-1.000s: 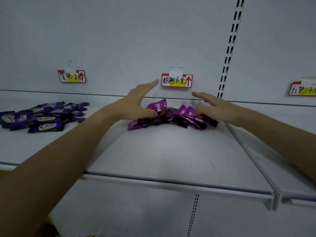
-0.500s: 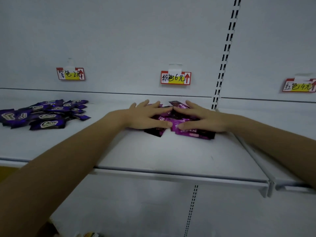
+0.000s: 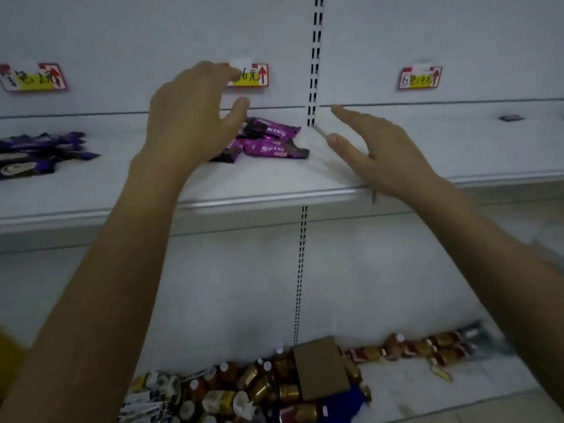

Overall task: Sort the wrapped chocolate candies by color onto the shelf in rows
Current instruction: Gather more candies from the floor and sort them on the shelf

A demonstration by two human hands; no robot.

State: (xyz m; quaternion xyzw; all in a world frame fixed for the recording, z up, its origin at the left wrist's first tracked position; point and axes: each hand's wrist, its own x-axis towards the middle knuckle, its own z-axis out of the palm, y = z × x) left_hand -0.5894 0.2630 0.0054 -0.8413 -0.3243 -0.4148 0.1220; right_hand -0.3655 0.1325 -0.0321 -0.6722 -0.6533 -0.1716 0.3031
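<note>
Pink candies, grouping step: your left hand and right hand hover empty, fingers spread; next, line them up.

A shop is shown, most likely a grocery or supermarket aisle. A white metal shelf with a raised front rail is hung against a plain white back panel. The bays are divided by a vertical upright punched with black slots, as is used in retail display racking. Red-and-yellow paper price tags, marked by hand with figures and red arrows, are fixed along the panel. Goods are laid beneath them in separate lots: magenta-wrapped candies and purple-wrapped candies. Lower down, small bottles with gold and red labels are heaped around a brown cardboard piece.
</note>
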